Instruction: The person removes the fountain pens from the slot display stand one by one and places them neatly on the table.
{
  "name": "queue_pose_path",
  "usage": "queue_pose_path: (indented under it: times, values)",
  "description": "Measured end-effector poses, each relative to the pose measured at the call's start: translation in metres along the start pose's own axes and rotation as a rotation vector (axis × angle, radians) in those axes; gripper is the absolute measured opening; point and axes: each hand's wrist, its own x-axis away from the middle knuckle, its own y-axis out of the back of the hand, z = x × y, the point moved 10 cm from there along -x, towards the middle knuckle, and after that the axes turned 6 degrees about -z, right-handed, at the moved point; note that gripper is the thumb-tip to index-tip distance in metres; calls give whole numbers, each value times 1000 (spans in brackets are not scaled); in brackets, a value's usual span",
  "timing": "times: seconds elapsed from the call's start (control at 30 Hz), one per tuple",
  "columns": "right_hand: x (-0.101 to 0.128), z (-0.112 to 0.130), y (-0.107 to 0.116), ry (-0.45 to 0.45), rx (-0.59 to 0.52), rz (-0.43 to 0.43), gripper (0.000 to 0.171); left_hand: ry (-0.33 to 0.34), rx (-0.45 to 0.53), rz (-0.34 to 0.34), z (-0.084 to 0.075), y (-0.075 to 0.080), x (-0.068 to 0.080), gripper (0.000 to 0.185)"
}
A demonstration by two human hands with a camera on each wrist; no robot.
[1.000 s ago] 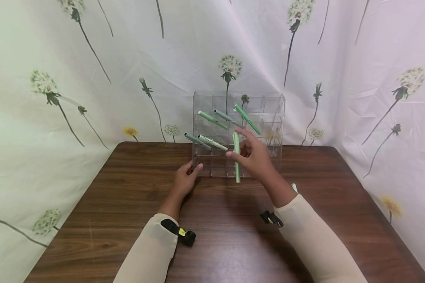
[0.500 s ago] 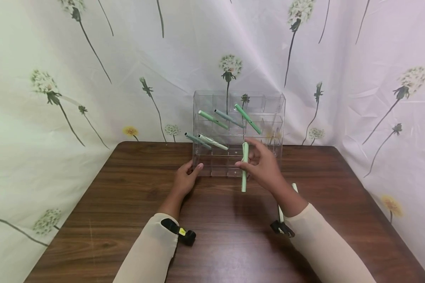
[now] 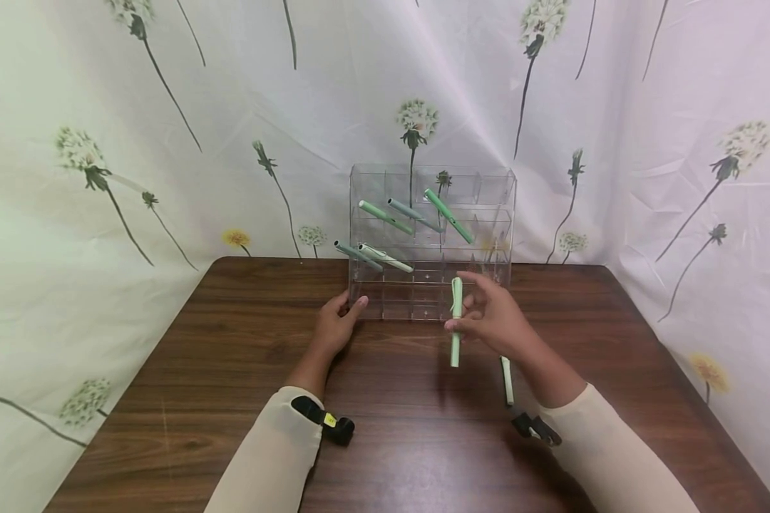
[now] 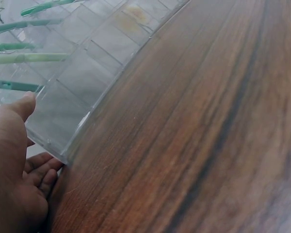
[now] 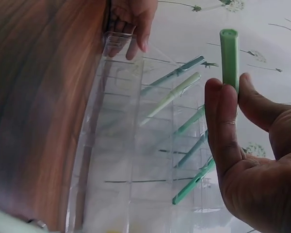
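My right hand (image 3: pixel 499 324) pinches a light green pen (image 3: pixel 455 349) between thumb and fingers, held upright before the right part of a clear pen rack (image 3: pixel 398 308). The right wrist view shows the end of that pen (image 5: pixel 229 53) standing above the fingertips. At the rack's lower left corner, my left hand (image 3: pixel 335 328) grips the side, thumb in front; in the left wrist view its fingers (image 4: pixel 41 170) curl at the bottom corner. Leaning in the rack are a bright green pen (image 3: pixel 448 215), a pale pen (image 3: pixel 388 259), a teal pen (image 3: pixel 358 256) and others.
Another pale pen (image 3: pixel 507 381) lies on the brown wooden table (image 3: pixel 231 342), beside my right forearm. Behind the rack hangs a white curtain (image 3: pixel 334 107) printed with dandelions, which also runs along both sides of the table.
My right hand has moved right and toward me, down from the rack's middle, with the light green pen still in it. The pale pen on the table has come into view. The left hand stays.
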Motion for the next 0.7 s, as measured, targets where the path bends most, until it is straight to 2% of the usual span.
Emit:
queue_pose_path:
  times: [0.27, 0.7]
  values:
    - [9, -17, 7, -19, 78, 44, 89, -12, 2, -6, -1, 0, 0, 56]
    - [18, -53, 16, -111, 77, 91, 86, -6, -3, -5, 0, 0, -1, 59]
